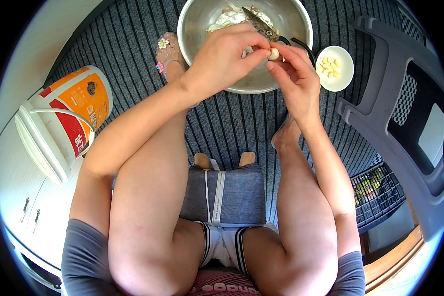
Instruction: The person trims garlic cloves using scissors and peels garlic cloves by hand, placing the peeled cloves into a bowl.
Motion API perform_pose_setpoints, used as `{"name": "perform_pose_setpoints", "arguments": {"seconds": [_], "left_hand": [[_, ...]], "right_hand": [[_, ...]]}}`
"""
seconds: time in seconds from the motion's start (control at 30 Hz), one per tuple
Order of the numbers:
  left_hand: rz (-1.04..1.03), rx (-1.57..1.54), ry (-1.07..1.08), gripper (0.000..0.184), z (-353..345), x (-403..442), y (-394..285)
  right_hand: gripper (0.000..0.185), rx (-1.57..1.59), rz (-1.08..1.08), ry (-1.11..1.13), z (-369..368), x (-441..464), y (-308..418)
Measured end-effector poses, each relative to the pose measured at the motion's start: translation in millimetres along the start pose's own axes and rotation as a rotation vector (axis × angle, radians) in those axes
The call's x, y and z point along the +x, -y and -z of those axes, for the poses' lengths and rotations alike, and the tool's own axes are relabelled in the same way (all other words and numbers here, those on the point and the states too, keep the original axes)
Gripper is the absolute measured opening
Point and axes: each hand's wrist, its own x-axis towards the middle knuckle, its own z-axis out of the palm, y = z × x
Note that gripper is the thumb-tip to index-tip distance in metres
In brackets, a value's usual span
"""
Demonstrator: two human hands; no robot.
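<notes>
A small garlic clove (274, 54) sits between the fingertips of both hands, above the near part of a large steel bowl (254, 85). My left hand (227, 56) pinches at its left side with thumb and forefinger. Gripping the clove from the right is my right hand (298, 79), its fingers bent. White garlic skins (230, 18) lie inside the bowl at the far side. Scissors (261, 25) rest over them, blades pointing up-left and black handles toward the right rim. To the right, a small white bowl (348, 74) holds several peeled cloves (329, 67).
At left, a white and orange bucket (86, 96) stands beside white cabinet doors (27, 197). A grey plastic stool (375, 93) is on the right, with a black crate (380, 197) near it. A striped dark mat (232, 128) covers the floor. A blue-grey cloth-covered seat (241, 197) shows between the legs.
</notes>
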Motion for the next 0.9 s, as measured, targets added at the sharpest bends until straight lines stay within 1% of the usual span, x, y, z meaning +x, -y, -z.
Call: {"name": "perform_pose_setpoints", "arguments": {"seconds": [0.03,0.2,0.33,0.4,0.5,0.6,0.7,0.73,0.8,0.9], "left_hand": [[-0.015,0.02,0.0,0.014,0.6,0.0,-0.9],[-0.082,0.075,-0.008,0.013,1.1,0.2,-3.2],[-0.076,0.089,0.026,0.011,0.1,0.2,-4.2],[-0.101,0.101,0.037,0.01,0.7,1.1,-3.3],[-0.05,0.084,0.044,0.013,0.8,3.7,-5.9],[-0.079,0.058,0.038,0.011,-1.2,2.7,-1.1],[0.104,-0.047,0.066,0.013,-1.0,2.9,-3.3],[0.135,-0.064,0.07,0.013,-1.4,2.9,-2.8],[0.2,-0.098,0.077,0.014,-3.2,2.6,-1.1],[0.377,-0.237,0.114,0.013,-7.5,1.0,-0.2]], "right_hand": [[0.028,0.046,-0.01,-0.011,-1.9,-0.4,0.7],[0.028,-0.064,-0.008,0.016,1.3,-0.2,-3.8],[0.028,-0.138,-0.015,0.032,1.1,-2.8,2.6],[0.028,-0.099,-0.043,0.03,0.3,-3.9,5.3],[0.027,-0.086,-0.05,0.035,0.3,-5.1,5.0],[0.028,-0.065,-0.049,0.049,0.0,-6.5,0.7],[0.029,0.056,-0.1,0.042,-2.7,-7.4,0.2],[0.029,0.111,-0.126,0.036,-3.8,-7.7,0.3],[0.03,0.114,-0.136,0.04,-3.6,-8.7,-2.1],[0.03,0.11,-0.121,0.04,-4.0,-10.2,-4.7]]}}
